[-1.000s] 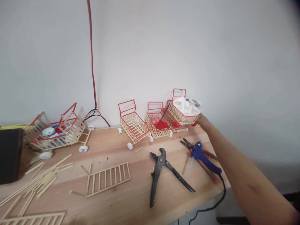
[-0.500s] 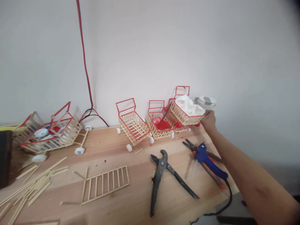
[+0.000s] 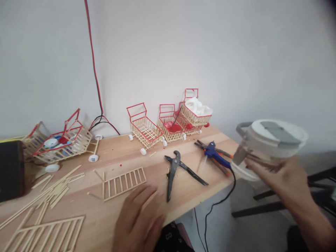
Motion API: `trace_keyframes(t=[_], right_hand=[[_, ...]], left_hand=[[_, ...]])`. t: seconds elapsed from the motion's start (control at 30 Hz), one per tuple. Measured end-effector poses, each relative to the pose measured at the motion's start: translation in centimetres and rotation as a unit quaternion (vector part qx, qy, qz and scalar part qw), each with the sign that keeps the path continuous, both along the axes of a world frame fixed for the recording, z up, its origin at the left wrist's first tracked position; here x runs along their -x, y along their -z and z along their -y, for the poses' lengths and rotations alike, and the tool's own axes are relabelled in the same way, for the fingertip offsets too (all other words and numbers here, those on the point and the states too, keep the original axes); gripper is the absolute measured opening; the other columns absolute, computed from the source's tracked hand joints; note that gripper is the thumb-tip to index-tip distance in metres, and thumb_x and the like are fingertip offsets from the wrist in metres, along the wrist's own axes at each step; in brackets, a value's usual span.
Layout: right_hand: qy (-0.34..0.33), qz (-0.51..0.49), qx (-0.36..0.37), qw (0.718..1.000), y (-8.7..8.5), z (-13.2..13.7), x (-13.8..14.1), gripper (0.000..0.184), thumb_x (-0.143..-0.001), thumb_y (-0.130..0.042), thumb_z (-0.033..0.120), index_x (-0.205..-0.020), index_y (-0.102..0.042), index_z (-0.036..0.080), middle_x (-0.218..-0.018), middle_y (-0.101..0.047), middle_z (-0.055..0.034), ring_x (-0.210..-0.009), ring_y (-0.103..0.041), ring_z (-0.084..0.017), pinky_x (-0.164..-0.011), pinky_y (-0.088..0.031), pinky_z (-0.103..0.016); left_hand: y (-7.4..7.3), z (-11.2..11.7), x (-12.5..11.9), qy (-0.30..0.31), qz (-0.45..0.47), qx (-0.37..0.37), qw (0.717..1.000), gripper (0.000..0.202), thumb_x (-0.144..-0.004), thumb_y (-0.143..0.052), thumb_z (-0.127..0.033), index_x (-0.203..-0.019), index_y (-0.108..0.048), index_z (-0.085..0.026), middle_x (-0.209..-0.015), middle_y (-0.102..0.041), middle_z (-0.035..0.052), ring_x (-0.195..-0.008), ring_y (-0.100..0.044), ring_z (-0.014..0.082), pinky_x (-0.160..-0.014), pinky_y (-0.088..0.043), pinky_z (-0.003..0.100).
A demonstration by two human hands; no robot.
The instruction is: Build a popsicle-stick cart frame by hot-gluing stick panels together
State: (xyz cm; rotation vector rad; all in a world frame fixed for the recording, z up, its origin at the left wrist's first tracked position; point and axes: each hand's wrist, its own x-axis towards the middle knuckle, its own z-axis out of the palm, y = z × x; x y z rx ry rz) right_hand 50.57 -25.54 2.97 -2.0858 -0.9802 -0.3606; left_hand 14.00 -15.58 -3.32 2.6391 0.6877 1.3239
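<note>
My right hand [image 3: 283, 178] is wrapped round a clear mug [image 3: 244, 157] with a white lid, a grey flap and a grey handle. It is held tilted past the table's right edge, slightly blurred. At the front edge my left hand [image 3: 139, 217] hangs over the table with loosely bent fingers and nothing in them. Just beyond it lies a small ladder-like frame of wooden sticks [image 3: 124, 183]. Black pliers [image 3: 177, 168] lie opened out to the right of that frame, and a blue glue gun [image 3: 216, 154] rests beside other pliers nearer the mug.
Miniature stick shopping carts [image 3: 145, 131] with red trim stand along the wall; one [image 3: 195, 113] holds crumpled white material. At left, another cart [image 3: 61, 147] holds bottle caps. Loose sticks [image 3: 55, 196], a second stick frame [image 3: 49, 234] and a dark device [image 3: 10, 169] occupy the left side.
My right hand has brought the mug from beside the far right cart toward me and to the right. My left hand has come into view at the front edge.
</note>
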Motion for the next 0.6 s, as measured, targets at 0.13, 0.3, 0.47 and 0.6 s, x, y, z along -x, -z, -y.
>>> trace_keyframes(t=[0.13,0.3,0.47,0.6], right_hand=[[0.0,-0.008,0.008,1.0,4.1,4.8,6.3,0.064,-0.055,-0.074,0.06,-0.105,-0.06,0.023,-0.094,-0.072,-0.012,-0.081,-0.069,-0.035,-0.065,-0.057,-0.047],[-0.138,-0.04,0.016,0.99,7.1,5.9,11.5,0.066,-0.065,-0.07,0.046,-0.122,-0.047,0.02,-0.106,-0.069,-0.012,-0.087,-0.069,-0.031,-0.067,-0.059,-0.041],[-0.166,-0.047,0.021,0.985,8.6,5.7,13.2,0.054,-0.067,-0.067,0.037,-0.115,-0.049,0.021,-0.094,-0.07,-0.0087,-0.083,-0.069,-0.029,-0.062,-0.059,-0.038],[-0.174,-0.032,0.023,0.984,9.8,6.0,13.7,0.065,-0.067,-0.068,0.039,-0.124,-0.045,0.019,-0.102,-0.068,-0.0115,-0.087,-0.069,-0.031,-0.067,-0.059,-0.041]], left_hand=[[-4.2,1.4,-7.4,0.158,0.027,0.0,0.987,0.058,-0.088,-0.058,-0.043,-0.136,-0.041,-0.016,-0.138,-0.05,0.0181,-0.133,-0.042,0.0283,-0.105,-0.046,0.046],[-6.0,2.8,-11.4,0.243,-0.014,-0.003,0.97,0.071,-0.087,-0.054,-0.056,-0.142,-0.034,-0.016,-0.147,-0.038,0.0193,-0.138,-0.035,0.0285,-0.109,-0.039,0.048],[-5.3,2.4,-11.0,0.257,-0.097,-0.075,0.959,0.07,-0.086,-0.047,-0.063,-0.133,-0.044,-0.011,-0.132,-0.054,0.0175,-0.126,-0.048,0.0262,-0.107,-0.042,0.042],[-5.4,2.8,-10.3,0.224,-0.14,-0.163,0.951,0.051,-0.095,-0.043,-0.048,-0.126,-0.048,-0.008,-0.131,-0.054,0.0201,-0.123,-0.051,0.0281,-0.104,-0.042,0.043]])
